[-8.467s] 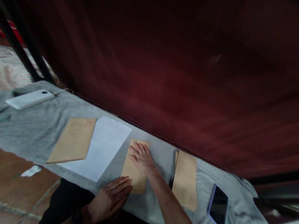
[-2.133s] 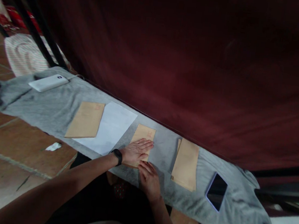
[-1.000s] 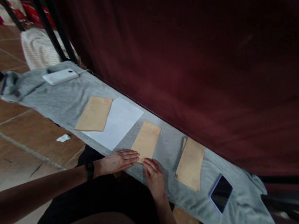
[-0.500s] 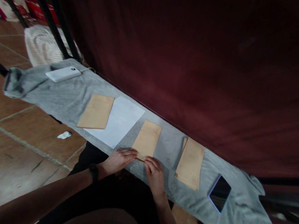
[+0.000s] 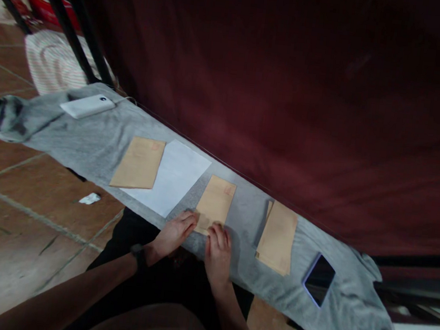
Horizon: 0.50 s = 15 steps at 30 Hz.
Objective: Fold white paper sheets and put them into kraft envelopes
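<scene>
A brown paper envelope (image 5: 216, 199) with a small red print in its far right corner lies on the grey cloth in front of me. My left hand (image 5: 175, 233), a dark band on its wrist, pinches the envelope's near left corner with the fingers together. At the near edge, the curled fingers of my right hand (image 5: 218, 252) press on the envelope, with the thumb partly hidden. To the left, another stack of brown envelopes (image 5: 138, 163) overlaps a white sheet of paper (image 5: 179, 173). A fanned pile of brown envelopes (image 5: 277, 238) lies to the right.
The grey cloth (image 5: 98, 146) covers a narrow bench. On it are a white device (image 5: 87, 106) with a cable at the far left and a phone (image 5: 318, 280) at the right. A dark red curtain (image 5: 269, 112) hangs behind. Scrap paper (image 5: 89, 198) lies on the tiled floor.
My right hand has shifted slightly left along the envelope's near edge, its fingers more curled. My left hand has moved a little up its left side. The view has shifted slightly.
</scene>
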{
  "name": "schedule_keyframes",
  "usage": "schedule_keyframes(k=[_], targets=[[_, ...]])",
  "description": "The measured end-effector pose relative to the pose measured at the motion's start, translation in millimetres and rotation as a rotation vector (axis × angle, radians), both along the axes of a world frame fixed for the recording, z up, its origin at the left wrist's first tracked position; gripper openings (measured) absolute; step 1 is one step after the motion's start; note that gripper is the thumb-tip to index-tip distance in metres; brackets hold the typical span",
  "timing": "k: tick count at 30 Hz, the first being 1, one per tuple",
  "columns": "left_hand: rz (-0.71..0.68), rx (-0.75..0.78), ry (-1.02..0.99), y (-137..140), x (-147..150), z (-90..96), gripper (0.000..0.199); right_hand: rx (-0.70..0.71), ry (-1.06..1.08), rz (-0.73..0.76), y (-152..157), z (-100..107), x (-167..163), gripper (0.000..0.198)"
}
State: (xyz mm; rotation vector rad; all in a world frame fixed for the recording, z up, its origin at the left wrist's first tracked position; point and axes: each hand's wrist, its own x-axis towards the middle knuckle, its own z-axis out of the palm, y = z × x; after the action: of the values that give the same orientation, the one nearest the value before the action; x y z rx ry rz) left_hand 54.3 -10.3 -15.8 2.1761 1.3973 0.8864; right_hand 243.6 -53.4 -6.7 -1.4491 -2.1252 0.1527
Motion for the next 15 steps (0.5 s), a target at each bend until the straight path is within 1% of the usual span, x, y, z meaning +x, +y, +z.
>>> schedule_keyframes(k=[2, 4, 6, 9, 15], targets=[[0.001, -0.002, -0.021, 0.6, -0.1, -1.6, 0.021, -0.009, -0.012, 0.080, -6.9, -2.3, -15.6, 0.036], [0.016, 0.003, -0.051, 1.0, -0.3, -3.6, 0.020, -0.021, -0.028, 0.079, -12.7, -6.7, -27.4, 0.041], [0.030, 0.012, -0.082, 1.6, -0.1, -5.4, 0.019, -0.023, -0.052, 0.047, -16.4, -11.3, -30.3, 0.044], [0.032, 0.020, -0.104, 2.5, 0.3, -7.5, 0.017, -0.017, -0.088, 0.016, -18.3, -15.0, -17.1, 0.043], [0.059, 0.034, -0.105, 3.0, -8.2, -13.0, 0.018, 0.001, -0.141, -0.016, -21.3, -13.4, 21.7, 0.042]])
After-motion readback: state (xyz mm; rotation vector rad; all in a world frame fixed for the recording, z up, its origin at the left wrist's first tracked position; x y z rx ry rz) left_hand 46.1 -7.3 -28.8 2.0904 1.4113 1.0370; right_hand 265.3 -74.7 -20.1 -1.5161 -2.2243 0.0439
